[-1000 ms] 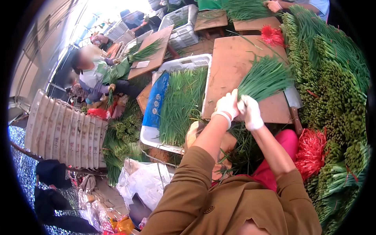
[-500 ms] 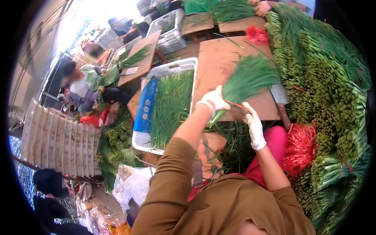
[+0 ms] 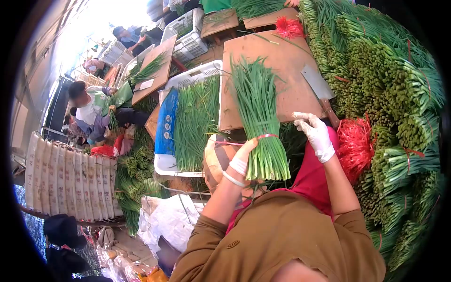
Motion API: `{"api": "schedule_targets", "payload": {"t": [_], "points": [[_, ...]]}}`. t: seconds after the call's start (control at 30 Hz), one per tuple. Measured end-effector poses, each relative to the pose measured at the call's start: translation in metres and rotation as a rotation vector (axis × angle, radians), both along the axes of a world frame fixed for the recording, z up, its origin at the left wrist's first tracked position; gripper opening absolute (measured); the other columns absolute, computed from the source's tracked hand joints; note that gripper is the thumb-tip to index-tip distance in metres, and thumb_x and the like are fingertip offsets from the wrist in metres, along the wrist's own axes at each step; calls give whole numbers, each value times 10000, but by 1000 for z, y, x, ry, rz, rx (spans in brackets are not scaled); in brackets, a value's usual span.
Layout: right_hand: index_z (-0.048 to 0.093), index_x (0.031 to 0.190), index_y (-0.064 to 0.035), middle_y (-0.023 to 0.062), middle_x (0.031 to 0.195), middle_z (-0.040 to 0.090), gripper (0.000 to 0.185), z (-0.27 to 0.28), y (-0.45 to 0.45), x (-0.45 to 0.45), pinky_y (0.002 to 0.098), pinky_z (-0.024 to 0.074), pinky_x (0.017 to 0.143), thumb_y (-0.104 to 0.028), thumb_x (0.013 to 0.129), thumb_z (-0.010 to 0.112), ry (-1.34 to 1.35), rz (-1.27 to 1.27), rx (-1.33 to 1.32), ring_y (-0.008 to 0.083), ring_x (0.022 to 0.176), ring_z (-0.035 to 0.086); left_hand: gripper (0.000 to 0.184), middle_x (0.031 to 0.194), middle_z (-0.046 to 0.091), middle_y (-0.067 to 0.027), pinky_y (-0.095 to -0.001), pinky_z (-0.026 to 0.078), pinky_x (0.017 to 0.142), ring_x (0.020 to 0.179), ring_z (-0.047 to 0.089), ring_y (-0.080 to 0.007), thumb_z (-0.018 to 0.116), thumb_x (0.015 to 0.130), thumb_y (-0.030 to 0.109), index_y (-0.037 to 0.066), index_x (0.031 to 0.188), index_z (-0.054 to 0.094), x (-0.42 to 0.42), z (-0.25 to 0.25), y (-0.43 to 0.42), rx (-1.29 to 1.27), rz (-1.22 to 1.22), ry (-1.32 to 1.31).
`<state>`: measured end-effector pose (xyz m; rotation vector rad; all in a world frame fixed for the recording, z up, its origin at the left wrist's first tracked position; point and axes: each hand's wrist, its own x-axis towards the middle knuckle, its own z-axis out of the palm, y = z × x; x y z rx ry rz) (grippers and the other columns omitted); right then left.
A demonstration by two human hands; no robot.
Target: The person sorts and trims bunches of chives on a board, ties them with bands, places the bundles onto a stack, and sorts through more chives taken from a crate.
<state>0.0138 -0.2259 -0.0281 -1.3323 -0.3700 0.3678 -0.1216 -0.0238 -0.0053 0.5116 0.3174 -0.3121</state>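
A bundle of long green stalks lies with its leaves over the brown board and its pale cut ends towards me. Round its lower part runs a red tie, whose loose end sticks out to the left. My left hand, in a white glove, grips the bundle's left side at the tie. Off to the right of the bundle is my gloved right hand, fingers apart and nothing in it. A cleaver rests on the board's right part, its wooden handle pointing towards me.
Left of the board stands a white crate of loose green stalks. Bundles are piled high on the right, beside red ties. Stacked white crates stand at the left. A co-worker sits beyond them.
The bundle has turned upright in view and come nearer me, now with the red tie around it. My right hand has come away from the tie. The whole view has shifted.
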Motion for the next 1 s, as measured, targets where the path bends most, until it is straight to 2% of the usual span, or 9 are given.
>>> {"api": "schedule_targets", "payload": {"t": [0.27,0.4,0.47,0.53,0.6,0.67,0.83,0.93,1.0], "points": [[624,1122,-81,117,1020,618,430,75,31,-38,366,464,884,-53,699,697,-939,41,-488,298,984,586,574,1176,586,-115,-405,528,869,1024,610,-251,680,812,193,52,1308,428,-25,-17,-6,276,159,-132],[681,903,-75,82,727,613,110,55,44,-20,349,505,661,-98,799,650,-1161,32,-498,255,687,614,568,1168,587,-107,-400,519,881,1026,603,-242,676,817,175,60,1313,424,-33,-23,-1,274,104,-163],[691,838,-101,83,766,625,84,72,35,2,358,498,710,-167,807,651,-338,-147,-169,265,745,609,556,1167,587,-104,-401,518,884,1023,603,-244,670,823,162,64,1313,426,-38,-26,3,246,131,-165],[683,822,-107,92,797,635,84,64,18,29,366,499,711,-176,825,635,-333,-85,-274,285,761,613,548,1168,586,-103,-402,517,885,1023,601,-245,665,828,150,66,1314,426,-44,-32,4,250,176,-164],[665,818,-113,99,810,645,95,55,12,15,375,498,711,-190,845,618,-1184,149,-660,309,777,616,544,1170,584,-102,-402,517,885,1025,598,-245,662,831,141,67,1315,425,-45,-37,8,299,224,-171],[642,825,-58,116,735,631,246,59,31,-27,356,498,660,-278,760,729,-769,155,-646,270,702,633,505,1169,580,-96,-388,508,890,1033,588,-227,658,829,120,64,1284,449,-42,-32,5,329,255,-181],[618,791,-46,91,712,627,188,44,62,-56,316,486,610,-225,809,673,-565,264,-570,229,641,612,514,1170,576,-87,-366,503,875,1032,582,-207,667,816,104,61,1275,440,-44,-39,8,540,339,-227],[601,755,-40,70,680,611,160,72,48,-51,258,455,567,-176,836,628,22,362,-60,155,585,573,606,1184,567,-156,-417,517,876,1041,594,-284,675,812,225,28,1320,410,-50,-37,17,496,304,-231],[586,713,-30,64,668,600,202,91,25,-39,221,429,550,-165,863,580,30,266,81,102,565,537,593,1176,574,-140,-412,523,873,1034,600,-274,685,813,235,38,1309,427,-56,-29,20,387,288,-225]]}}
